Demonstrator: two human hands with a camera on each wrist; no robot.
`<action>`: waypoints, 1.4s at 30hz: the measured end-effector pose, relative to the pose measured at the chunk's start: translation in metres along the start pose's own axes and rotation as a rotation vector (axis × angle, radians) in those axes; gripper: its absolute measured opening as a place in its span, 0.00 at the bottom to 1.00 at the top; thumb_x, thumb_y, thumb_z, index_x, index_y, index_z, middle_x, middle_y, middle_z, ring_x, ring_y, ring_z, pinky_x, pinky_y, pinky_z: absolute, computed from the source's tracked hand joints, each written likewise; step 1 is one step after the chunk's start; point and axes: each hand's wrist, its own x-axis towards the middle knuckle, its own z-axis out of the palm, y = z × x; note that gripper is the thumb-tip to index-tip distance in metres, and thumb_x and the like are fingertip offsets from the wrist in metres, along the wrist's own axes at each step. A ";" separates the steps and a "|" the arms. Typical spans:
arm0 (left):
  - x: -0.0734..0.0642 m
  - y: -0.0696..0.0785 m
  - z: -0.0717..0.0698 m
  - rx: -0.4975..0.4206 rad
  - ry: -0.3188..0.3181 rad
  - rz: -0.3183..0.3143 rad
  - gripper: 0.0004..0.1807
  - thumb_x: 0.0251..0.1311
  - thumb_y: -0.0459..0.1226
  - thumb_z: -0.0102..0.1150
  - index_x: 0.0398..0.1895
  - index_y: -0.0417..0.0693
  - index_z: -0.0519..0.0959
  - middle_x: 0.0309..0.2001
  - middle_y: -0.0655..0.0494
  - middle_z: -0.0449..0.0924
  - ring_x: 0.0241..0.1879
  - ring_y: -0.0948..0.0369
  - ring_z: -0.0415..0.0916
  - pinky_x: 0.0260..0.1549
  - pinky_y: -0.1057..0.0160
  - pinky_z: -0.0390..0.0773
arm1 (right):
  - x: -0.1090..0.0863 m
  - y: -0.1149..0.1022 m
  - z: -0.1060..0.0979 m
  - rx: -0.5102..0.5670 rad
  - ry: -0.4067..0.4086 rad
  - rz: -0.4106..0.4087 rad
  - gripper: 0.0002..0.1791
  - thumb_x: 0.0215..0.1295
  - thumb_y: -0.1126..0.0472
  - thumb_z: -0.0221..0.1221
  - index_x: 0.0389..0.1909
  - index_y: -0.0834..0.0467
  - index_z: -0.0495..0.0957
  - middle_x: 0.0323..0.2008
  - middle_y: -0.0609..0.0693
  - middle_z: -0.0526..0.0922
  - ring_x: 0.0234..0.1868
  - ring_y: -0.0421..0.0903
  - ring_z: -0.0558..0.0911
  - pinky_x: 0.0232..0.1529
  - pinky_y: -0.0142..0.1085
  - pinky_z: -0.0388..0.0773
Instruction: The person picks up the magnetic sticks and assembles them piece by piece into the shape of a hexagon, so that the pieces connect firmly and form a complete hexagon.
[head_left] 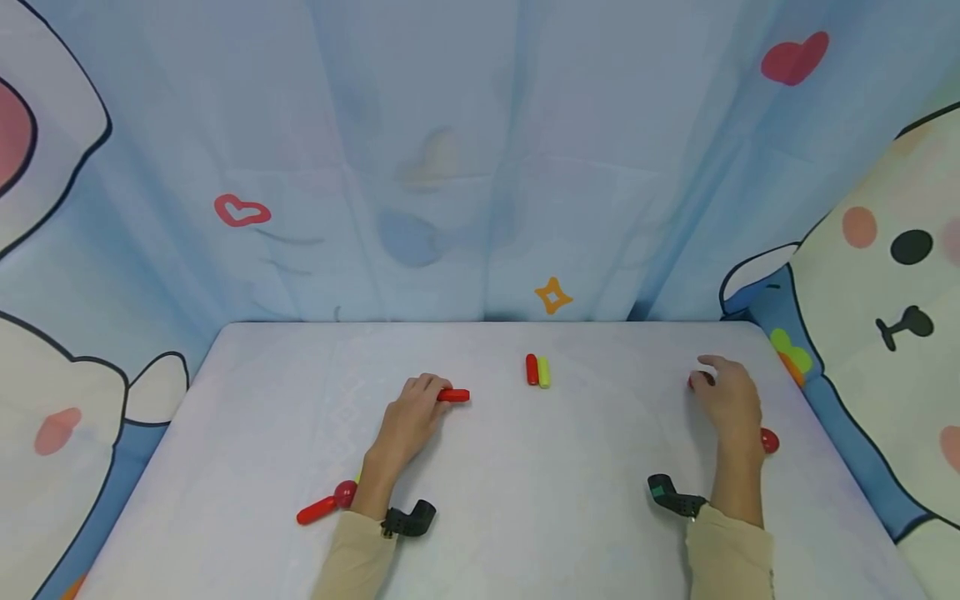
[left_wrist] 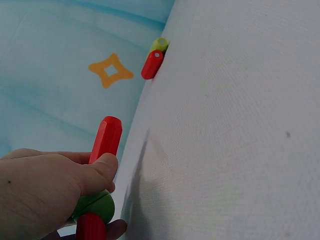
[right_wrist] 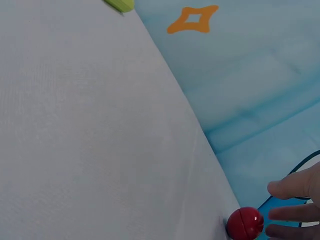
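Observation:
My left hand [head_left: 408,421] pinches a red rod [head_left: 456,395] above the left half of the table. In the left wrist view, a green ball [left_wrist: 100,206] and a second red rod [left_wrist: 91,227] lie below it, also within the hand; whether the pieces are joined is hidden. At the right, my right hand [head_left: 731,402] reaches toward a dark red ball [right_wrist: 245,223] with its fingers spread loosely. A gap shows between fingertips and ball in the right wrist view. Another red ball [head_left: 770,441] sits beside the right wrist.
A red rod [head_left: 532,370] and a yellow-green rod [head_left: 543,372] lie side by side near the table's back. By my left forearm are a red ball [head_left: 346,493] and a red rod [head_left: 317,510], with a yellow-green piece partly hidden. A blue curtain [head_left: 465,167] hangs behind the table.

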 end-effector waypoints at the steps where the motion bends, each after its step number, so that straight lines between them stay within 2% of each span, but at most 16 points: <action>1: 0.000 0.000 0.000 0.002 0.002 0.002 0.15 0.62 0.38 0.62 0.52 0.52 0.76 0.52 0.54 0.78 0.51 0.56 0.73 0.45 0.55 0.82 | 0.001 0.000 0.001 -0.006 -0.007 -0.001 0.27 0.73 0.60 0.48 0.69 0.66 0.60 0.67 0.74 0.59 0.66 0.72 0.59 0.62 0.67 0.61; 8: 0.000 0.000 -0.001 -0.003 0.009 0.013 0.15 0.62 0.37 0.62 0.52 0.51 0.77 0.52 0.54 0.78 0.50 0.56 0.74 0.44 0.55 0.82 | 0.003 0.004 0.008 -0.042 -0.034 -0.017 0.25 0.73 0.62 0.49 0.67 0.68 0.63 0.62 0.73 0.65 0.58 0.69 0.64 0.60 0.64 0.65; 16: 0.000 0.000 -0.002 -0.029 0.007 0.019 0.14 0.63 0.37 0.61 0.51 0.50 0.77 0.51 0.53 0.78 0.50 0.55 0.73 0.40 0.54 0.82 | 0.006 0.005 0.016 -0.034 -0.128 -0.050 0.27 0.71 0.63 0.50 0.68 0.68 0.60 0.65 0.74 0.61 0.62 0.71 0.61 0.62 0.65 0.64; 19: 0.000 0.000 -0.002 -0.023 0.010 0.024 0.14 0.63 0.38 0.62 0.51 0.50 0.77 0.51 0.53 0.78 0.50 0.55 0.74 0.41 0.54 0.82 | 0.007 0.003 0.020 -0.028 -0.133 -0.077 0.28 0.71 0.63 0.51 0.69 0.67 0.60 0.65 0.74 0.62 0.62 0.71 0.62 0.61 0.66 0.65; 23: 0.000 0.000 -0.002 -0.013 0.006 0.019 0.14 0.63 0.38 0.62 0.51 0.50 0.77 0.51 0.53 0.79 0.50 0.55 0.74 0.41 0.55 0.82 | 0.004 -0.010 0.026 0.058 -0.016 -0.156 0.27 0.73 0.62 0.49 0.69 0.66 0.60 0.65 0.72 0.65 0.63 0.69 0.65 0.61 0.62 0.68; 27: 0.000 0.000 -0.002 -0.007 -0.005 0.009 0.15 0.62 0.38 0.62 0.52 0.50 0.77 0.51 0.54 0.79 0.50 0.56 0.74 0.44 0.55 0.82 | -0.006 -0.036 0.030 0.199 0.082 -0.280 0.26 0.74 0.60 0.50 0.69 0.63 0.62 0.65 0.67 0.68 0.65 0.64 0.68 0.61 0.57 0.70; 30: 0.000 0.000 -0.002 0.014 -0.008 0.008 0.15 0.62 0.38 0.62 0.52 0.50 0.77 0.51 0.54 0.80 0.50 0.56 0.74 0.46 0.55 0.82 | -0.010 -0.052 0.038 0.276 0.066 -0.348 0.27 0.73 0.56 0.52 0.68 0.60 0.65 0.65 0.65 0.69 0.65 0.64 0.70 0.60 0.56 0.71; 33: 0.000 0.000 -0.002 0.040 -0.006 0.010 0.15 0.62 0.38 0.62 0.52 0.50 0.77 0.50 0.54 0.81 0.50 0.56 0.74 0.47 0.55 0.81 | -0.006 -0.055 0.057 0.324 0.069 -0.394 0.27 0.70 0.48 0.55 0.67 0.54 0.69 0.63 0.60 0.72 0.63 0.58 0.72 0.60 0.44 0.75; 35: -0.001 0.000 -0.002 0.046 -0.005 0.011 0.15 0.62 0.38 0.62 0.52 0.50 0.77 0.50 0.54 0.81 0.50 0.56 0.74 0.47 0.56 0.81 | -0.003 -0.057 0.066 0.344 0.043 -0.428 0.29 0.68 0.45 0.56 0.66 0.53 0.70 0.63 0.60 0.73 0.62 0.58 0.73 0.59 0.43 0.76; 37: 0.000 0.000 -0.002 0.045 -0.004 0.015 0.15 0.62 0.38 0.62 0.51 0.49 0.77 0.50 0.54 0.80 0.50 0.56 0.74 0.48 0.56 0.81 | 0.001 -0.056 0.079 0.358 0.043 -0.453 0.28 0.66 0.43 0.57 0.65 0.49 0.71 0.62 0.56 0.75 0.61 0.54 0.74 0.56 0.36 0.78; 39: 0.000 0.000 -0.001 0.033 -0.006 0.015 0.14 0.63 0.37 0.62 0.51 0.48 0.76 0.50 0.53 0.80 0.50 0.56 0.73 0.48 0.56 0.80 | -0.005 -0.064 0.081 0.357 0.002 -0.472 0.29 0.66 0.43 0.57 0.65 0.50 0.71 0.62 0.57 0.74 0.61 0.56 0.74 0.56 0.41 0.78; 42: 0.000 0.000 -0.001 0.001 -0.016 0.008 0.14 0.64 0.37 0.60 0.52 0.46 0.75 0.50 0.52 0.79 0.51 0.55 0.73 0.49 0.55 0.79 | -0.015 -0.077 0.086 0.365 -0.045 -0.496 0.28 0.66 0.45 0.58 0.64 0.52 0.71 0.61 0.58 0.75 0.60 0.57 0.75 0.54 0.42 0.79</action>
